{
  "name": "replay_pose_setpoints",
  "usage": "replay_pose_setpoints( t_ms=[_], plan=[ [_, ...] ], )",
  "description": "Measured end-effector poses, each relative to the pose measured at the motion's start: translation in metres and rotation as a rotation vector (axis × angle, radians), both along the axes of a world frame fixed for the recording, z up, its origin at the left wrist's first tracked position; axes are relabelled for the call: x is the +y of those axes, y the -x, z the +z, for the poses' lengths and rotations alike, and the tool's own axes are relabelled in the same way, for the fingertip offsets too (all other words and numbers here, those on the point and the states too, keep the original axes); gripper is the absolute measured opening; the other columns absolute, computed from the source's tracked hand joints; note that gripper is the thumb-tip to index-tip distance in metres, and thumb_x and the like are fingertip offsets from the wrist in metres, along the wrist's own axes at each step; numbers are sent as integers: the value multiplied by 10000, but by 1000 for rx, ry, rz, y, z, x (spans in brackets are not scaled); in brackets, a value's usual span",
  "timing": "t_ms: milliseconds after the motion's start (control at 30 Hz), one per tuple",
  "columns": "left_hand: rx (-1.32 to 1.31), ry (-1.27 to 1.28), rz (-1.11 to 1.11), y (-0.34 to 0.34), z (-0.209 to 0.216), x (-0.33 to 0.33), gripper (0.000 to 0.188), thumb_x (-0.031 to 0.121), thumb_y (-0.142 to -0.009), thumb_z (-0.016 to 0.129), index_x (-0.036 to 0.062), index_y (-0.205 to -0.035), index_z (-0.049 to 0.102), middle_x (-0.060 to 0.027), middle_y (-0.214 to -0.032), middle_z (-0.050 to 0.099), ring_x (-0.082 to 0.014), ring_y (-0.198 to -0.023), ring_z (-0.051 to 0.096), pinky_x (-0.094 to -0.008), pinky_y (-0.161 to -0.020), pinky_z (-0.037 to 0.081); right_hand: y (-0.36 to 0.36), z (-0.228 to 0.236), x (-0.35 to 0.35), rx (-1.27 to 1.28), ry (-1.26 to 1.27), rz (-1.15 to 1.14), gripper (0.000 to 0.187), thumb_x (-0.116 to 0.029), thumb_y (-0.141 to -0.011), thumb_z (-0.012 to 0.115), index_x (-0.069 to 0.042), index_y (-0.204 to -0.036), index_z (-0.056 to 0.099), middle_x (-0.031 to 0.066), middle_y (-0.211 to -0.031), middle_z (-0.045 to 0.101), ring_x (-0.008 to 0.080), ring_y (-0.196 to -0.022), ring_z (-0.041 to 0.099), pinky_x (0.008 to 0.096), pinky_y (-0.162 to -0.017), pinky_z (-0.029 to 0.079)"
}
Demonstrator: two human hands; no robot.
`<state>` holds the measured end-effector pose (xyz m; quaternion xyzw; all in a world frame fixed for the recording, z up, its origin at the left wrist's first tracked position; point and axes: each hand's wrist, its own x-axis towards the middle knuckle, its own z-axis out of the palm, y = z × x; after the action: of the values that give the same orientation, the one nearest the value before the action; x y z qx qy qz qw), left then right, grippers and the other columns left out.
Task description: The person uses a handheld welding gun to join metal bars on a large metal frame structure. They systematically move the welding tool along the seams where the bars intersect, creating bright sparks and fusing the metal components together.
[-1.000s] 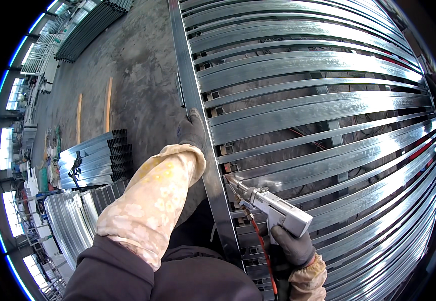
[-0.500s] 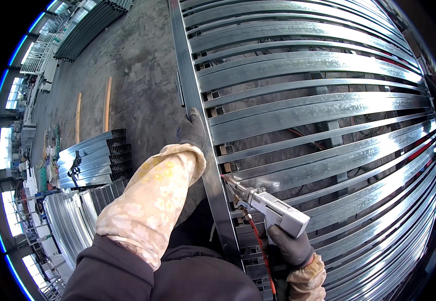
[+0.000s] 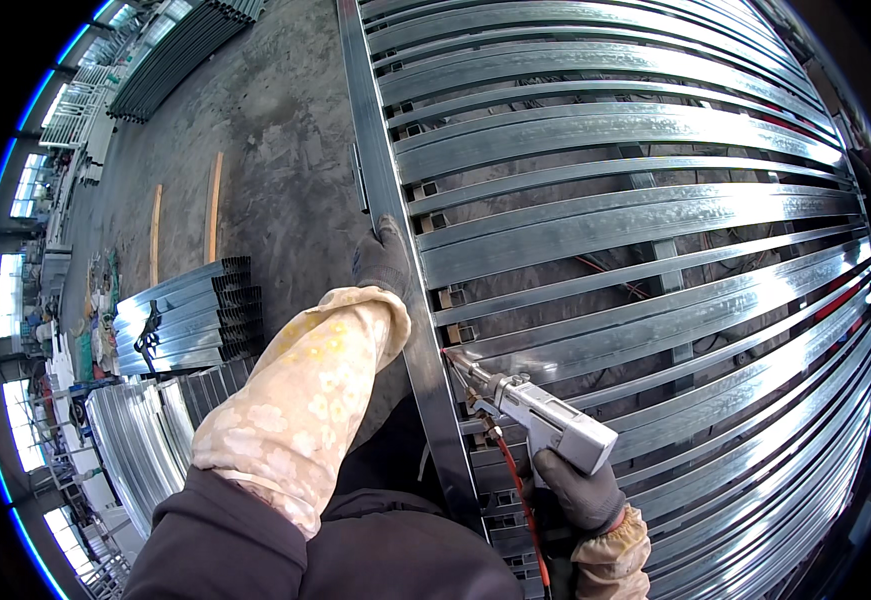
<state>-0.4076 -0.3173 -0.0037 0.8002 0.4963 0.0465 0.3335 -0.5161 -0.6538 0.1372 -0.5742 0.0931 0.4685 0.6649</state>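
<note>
At the edge rail, a gun-shaped tool in a gloved grip

Above the metal slats, the gun-shaped tool points at the rail's inner side. The right hand is wrapped around its handle; an orange-red hose hangs beneath. The left hand lies against the rail's outer side, fingers mostly hidden, so I cannot tell whether they close. Farther left are stacked metal profiles and wooden strips.
</note>
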Motion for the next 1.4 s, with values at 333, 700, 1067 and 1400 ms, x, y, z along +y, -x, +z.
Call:
replay_pose_setpoints(
  t_ms=[333, 700, 1067, 1400],
  plan=[
    [-57, 38, -36, 0, -8, 0, 665, 546, -995, 377, -48, -1064, 667, -292, -1071, 669, -468, -1059, 610, -494, -886, 466, 2, -1, -2, 24, 41, 8, 332, -133, -934, 586, 25, -1224, 551, 72, -865, 676, 130, -714, 651, 277, -646, 532],
    [7, -1, -44, 2, 1, 6, 654, 533, -988, 386, -47, -1139, 647, -299, -1149, 644, -466, -1130, 583, -495, -940, 466, 0, 5, 2, -6, 47, -20, 343, -134, -924, 606, 28, -1221, 552, 69, -860, 672, 130, -710, 654, 278, -632, 531],
    [-60, -20, -13, 2, 5, 0, 674, 555, -992, 376, -47, -1104, 657, -296, -1106, 659, -470, -1091, 598, -498, -921, 459, 2, 4, 3, -24, 44, -35, 280, -143, -904, 633, 24, -1127, 604, 64, -823, 662, 126, -681, 650, 276, -607, 517],
    [-37, 19, -27, 1, 3, 7, 662, 546, -990, 400, -51, -1129, 651, -293, -1109, 662, -460, -1093, 606, -484, -912, 468, 4, 3, 4, -15, 36, -41, 275, -149, -912, 626, 18, -1128, 598, 59, -820, 651, 125, -680, 650, 272, -604, 515]
  ],
)
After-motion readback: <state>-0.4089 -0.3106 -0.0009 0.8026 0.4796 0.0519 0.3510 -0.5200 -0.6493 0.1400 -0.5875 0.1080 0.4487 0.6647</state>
